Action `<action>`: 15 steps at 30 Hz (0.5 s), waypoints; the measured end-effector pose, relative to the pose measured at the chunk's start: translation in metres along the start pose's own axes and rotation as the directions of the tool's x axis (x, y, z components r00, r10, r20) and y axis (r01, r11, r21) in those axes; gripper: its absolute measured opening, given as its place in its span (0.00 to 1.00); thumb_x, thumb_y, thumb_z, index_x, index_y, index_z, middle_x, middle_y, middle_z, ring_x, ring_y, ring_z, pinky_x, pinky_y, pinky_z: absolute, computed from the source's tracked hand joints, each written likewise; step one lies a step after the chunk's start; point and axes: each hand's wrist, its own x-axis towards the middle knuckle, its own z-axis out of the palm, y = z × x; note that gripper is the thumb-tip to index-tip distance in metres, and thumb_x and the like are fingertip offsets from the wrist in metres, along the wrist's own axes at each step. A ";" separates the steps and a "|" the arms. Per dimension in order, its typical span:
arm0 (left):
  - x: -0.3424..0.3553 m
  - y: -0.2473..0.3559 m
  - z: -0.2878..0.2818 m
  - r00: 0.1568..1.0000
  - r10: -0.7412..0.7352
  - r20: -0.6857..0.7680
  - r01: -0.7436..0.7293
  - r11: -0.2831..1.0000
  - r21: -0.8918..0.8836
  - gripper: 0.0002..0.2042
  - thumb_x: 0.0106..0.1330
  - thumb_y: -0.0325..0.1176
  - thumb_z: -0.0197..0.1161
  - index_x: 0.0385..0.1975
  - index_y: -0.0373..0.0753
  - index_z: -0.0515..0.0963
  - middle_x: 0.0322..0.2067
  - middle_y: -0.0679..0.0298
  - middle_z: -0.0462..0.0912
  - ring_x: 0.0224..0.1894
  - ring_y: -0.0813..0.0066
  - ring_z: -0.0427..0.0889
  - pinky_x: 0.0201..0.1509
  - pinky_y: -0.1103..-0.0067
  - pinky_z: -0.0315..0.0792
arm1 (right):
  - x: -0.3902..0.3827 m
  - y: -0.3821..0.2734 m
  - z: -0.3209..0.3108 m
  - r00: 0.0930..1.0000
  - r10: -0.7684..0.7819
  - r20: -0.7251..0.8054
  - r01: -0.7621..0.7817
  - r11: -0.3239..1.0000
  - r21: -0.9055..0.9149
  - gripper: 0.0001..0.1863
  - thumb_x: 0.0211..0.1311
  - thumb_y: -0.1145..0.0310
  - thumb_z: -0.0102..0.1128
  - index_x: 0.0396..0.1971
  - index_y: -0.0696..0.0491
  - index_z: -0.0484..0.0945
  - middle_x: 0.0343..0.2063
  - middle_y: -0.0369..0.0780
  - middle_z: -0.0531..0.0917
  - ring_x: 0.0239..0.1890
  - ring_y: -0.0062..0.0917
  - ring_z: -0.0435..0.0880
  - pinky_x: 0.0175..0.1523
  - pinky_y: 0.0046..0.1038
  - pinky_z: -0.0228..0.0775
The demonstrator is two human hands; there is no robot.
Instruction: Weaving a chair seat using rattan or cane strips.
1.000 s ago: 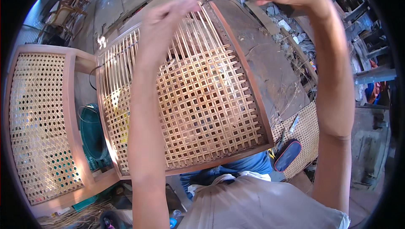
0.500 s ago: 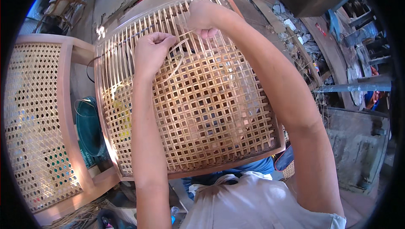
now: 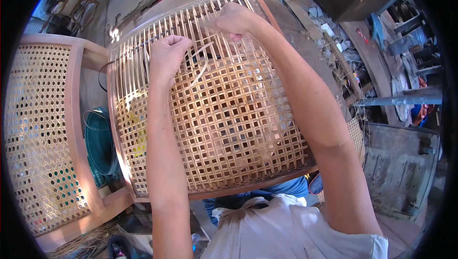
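The left hand (image 3: 168, 54) is pinched closed and the right (image 3: 234, 21) curled closed over the cane panel (image 3: 229, 116); whether 1 loose strip (image 3: 203, 71) is held cannot be told.

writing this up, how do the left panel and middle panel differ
The left panel has rounded holes; the middle panel has squarish ones. The left panel looks narrower than the middle panel. The left panel looks woven throughout; the middle panel only on its near part. Both are openwork cane.

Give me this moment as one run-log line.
left hand: fingertips together, near loose cane strip | right hand: curled, at cane panel | grips: unclear | panel: near part closely woven | green tub: left of panel
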 end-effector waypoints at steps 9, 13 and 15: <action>-0.001 0.004 0.007 0.996 0.063 0.066 -0.072 0.987 0.142 0.07 0.58 0.31 0.68 0.30 0.33 0.86 0.20 0.70 0.81 0.21 0.87 0.70 0.27 0.83 0.65 | -0.008 -0.009 0.000 0.999 0.019 -0.033 -0.022 0.996 -0.088 0.21 0.52 0.58 0.61 0.10 0.59 0.77 0.10 0.44 0.78 0.15 0.31 0.80 0.28 0.34 0.75; 0.003 -0.001 0.006 0.994 0.050 0.098 -0.066 0.983 0.169 0.09 0.58 0.33 0.69 0.31 0.33 0.86 0.22 0.68 0.83 0.22 0.85 0.73 0.29 0.83 0.67 | -0.023 -0.017 -0.008 0.997 0.005 -0.075 -0.014 0.993 -0.119 0.19 0.52 0.60 0.62 0.11 0.59 0.79 0.12 0.45 0.80 0.17 0.31 0.82 0.29 0.32 0.77; 0.001 0.001 0.006 0.994 0.062 0.086 -0.077 0.981 0.180 0.08 0.58 0.32 0.68 0.31 0.34 0.86 0.23 0.68 0.84 0.23 0.85 0.74 0.31 0.83 0.68 | -0.031 -0.019 -0.012 0.985 0.032 -0.168 -0.056 0.989 -0.136 0.16 0.53 0.65 0.60 0.14 0.62 0.79 0.10 0.42 0.78 0.13 0.28 0.78 0.24 0.31 0.73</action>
